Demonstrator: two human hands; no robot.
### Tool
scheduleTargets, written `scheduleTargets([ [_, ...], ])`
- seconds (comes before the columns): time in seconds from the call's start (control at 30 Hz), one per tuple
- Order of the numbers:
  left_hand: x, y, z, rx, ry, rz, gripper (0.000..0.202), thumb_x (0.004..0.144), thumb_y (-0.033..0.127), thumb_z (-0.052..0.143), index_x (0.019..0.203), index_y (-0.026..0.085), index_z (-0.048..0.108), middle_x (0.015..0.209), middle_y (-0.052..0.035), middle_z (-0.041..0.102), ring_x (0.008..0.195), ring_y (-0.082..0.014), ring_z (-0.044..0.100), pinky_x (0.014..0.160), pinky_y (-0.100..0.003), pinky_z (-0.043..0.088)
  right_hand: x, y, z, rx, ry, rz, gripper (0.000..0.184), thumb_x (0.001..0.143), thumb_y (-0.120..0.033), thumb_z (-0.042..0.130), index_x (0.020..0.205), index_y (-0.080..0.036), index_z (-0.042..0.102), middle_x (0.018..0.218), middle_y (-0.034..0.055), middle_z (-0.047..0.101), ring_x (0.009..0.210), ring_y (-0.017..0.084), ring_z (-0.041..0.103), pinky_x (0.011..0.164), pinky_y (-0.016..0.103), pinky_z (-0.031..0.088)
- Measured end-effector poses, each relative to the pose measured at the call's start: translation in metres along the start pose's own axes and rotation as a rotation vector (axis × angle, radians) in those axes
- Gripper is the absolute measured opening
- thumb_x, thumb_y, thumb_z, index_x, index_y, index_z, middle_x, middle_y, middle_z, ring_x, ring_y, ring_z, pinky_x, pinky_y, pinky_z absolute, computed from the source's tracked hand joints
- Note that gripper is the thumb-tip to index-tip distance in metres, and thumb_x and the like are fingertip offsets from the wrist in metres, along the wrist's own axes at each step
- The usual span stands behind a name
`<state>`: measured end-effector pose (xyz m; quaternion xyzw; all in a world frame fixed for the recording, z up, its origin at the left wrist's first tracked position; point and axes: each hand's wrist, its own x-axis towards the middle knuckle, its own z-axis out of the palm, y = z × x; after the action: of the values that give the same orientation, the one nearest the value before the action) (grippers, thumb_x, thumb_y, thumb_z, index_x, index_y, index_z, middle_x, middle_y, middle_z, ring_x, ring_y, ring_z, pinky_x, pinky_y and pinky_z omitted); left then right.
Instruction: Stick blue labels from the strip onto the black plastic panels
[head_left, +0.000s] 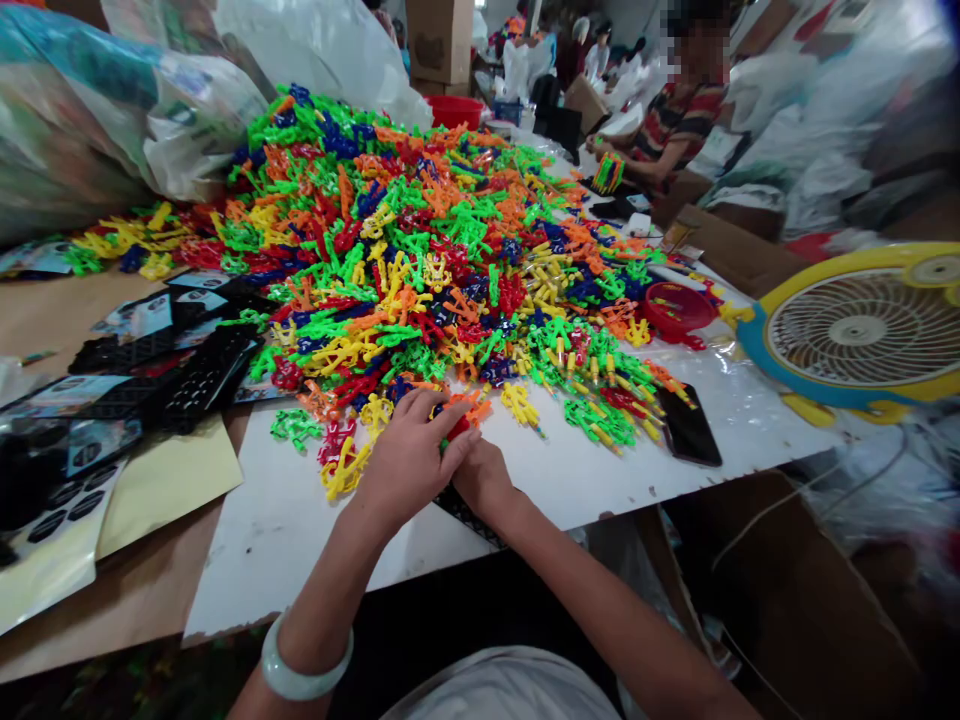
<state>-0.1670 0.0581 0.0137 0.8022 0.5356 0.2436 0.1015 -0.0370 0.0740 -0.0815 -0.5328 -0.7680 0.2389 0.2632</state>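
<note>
My left hand (412, 447) and my right hand (484, 478) meet at the near edge of a heap of small plastic figures (420, 260) in green, red, yellow, orange and blue. The left fingers are bent, with thumb and forefinger closed around a red and green bit of plastic figure (456, 428). Partly behind the left hand, the right hand has curled fingers; what they hold is hidden. A black perforated tray (469, 515) lies below my hands, mostly covered. Close to the left wrist is a yellow figure (343, 475).
Black trays (206, 375) and printed cards lie to the left on yellowish sheets (172, 490). On the right are a phone (688, 425), a red basket (677, 308) and a yellow-blue fan (855, 330). Plastic bags (195, 100) rise behind. Another person (667, 130) sits across.
</note>
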Motion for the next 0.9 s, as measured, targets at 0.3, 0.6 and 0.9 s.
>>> scheduleTargets([
  [0.3, 0.002, 0.001, 0.006, -0.023, 0.060, -0.052, 0.032, 0.096, 0.035, 0.043, 0.114, 0.020, 0.065, 0.115, -0.0094, 0.060, 0.116, -0.0255, 0.049, 0.102, -0.043, 0.043, -0.003, 0.069, -0.097, -0.078, 0.226, 0.424, 0.017, 0.072, -0.024, 0.067, 0.073, -0.020, 0.050, 0.088, 0.0084, 0.059, 0.085, 0.023, 0.057, 0.070, 0.032, 0.043],
  [0.6, 0.004, -0.002, 0.004, -0.058, 0.009, -0.064, 0.039, 0.097, 0.042, 0.039, 0.119, 0.022, 0.064, 0.120, -0.0102, 0.056, 0.119, -0.0263, 0.046, 0.103, -0.045, 0.041, -0.018, 0.038, -0.083, 0.459, -0.037, 0.450, 0.027, 0.079, -0.040, 0.056, 0.094, -0.021, 0.047, 0.064, -0.0020, 0.062, 0.054, 0.016, 0.062, 0.052, 0.029, 0.051],
  [0.9, 0.002, -0.002, 0.002, -0.096, 0.027, -0.118, 0.038, 0.097, 0.043, 0.040, 0.116, 0.022, 0.064, 0.123, -0.0104, 0.056, 0.122, -0.0266, 0.046, 0.105, -0.046, 0.039, -0.041, -0.017, -0.009, 0.676, -0.233, 0.387, 0.021, 0.080, -0.038, 0.060, 0.086, -0.018, 0.059, 0.057, 0.0006, 0.065, 0.044, 0.016, 0.061, 0.045, 0.026, 0.051],
])
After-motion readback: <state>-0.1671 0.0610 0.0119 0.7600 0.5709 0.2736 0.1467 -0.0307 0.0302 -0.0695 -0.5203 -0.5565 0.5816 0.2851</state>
